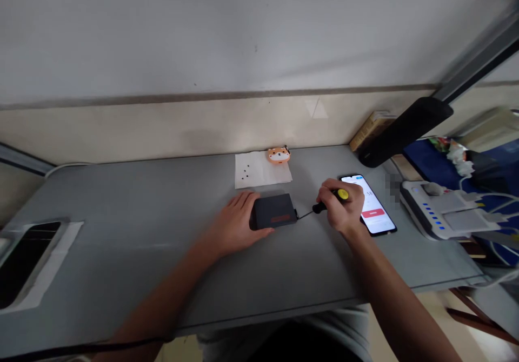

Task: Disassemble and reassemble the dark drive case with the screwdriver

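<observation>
A dark grey, flat rectangular box-like device (274, 210) with faint reddish marking lies on the grey table. My left hand (239, 220) grips its left end, thumb along the near edge and fingers at the far side. In my right hand (339, 202) is a screwdriver (320, 207) with a black and yellow handle. Its thin shaft points left, and the tip meets a small black part (295, 214) at the device's right end. Whether the tip sits in a screw there is too small to tell.
Behind the device, white paper (259, 177) carries several tiny dark screw-like bits (245, 172) and an orange animal-faced case (279, 155). A lit phone (375, 210) lies beside my right hand. Farther right are a power strip (450, 210) and a black cylinder (405, 129). Another phone (30, 254) lies far left.
</observation>
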Demonstrator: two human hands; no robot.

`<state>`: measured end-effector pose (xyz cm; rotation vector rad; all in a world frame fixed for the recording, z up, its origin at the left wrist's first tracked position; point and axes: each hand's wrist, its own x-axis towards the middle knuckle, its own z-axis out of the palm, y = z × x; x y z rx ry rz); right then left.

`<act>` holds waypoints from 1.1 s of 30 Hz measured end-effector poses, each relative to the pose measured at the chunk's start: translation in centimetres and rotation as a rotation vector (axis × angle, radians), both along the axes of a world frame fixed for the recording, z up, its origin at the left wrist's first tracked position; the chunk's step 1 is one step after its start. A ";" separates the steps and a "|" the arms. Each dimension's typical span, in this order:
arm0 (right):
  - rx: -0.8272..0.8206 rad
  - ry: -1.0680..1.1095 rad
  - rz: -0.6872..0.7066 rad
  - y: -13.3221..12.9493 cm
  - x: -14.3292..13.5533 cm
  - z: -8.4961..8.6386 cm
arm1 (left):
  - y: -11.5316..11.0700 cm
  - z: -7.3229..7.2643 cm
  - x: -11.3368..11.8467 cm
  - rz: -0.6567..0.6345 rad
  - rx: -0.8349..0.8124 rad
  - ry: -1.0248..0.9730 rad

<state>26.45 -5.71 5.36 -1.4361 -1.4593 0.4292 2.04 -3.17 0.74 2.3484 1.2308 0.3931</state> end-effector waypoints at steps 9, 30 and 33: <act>0.016 0.026 -0.045 0.2 0.4 -0.4 | 0.1 0.8 -1.2 -0.095 -0.057 -0.025; 0.016 0.232 0.173 -0.2 -2.6 -1.6 | 0.2 -1.4 -0.3 -0.076 0.039 0.050; 0.005 0.187 0.221 -0.4 -2.5 -1.4 | 0.3 -1.4 -0.5 -0.082 0.020 0.047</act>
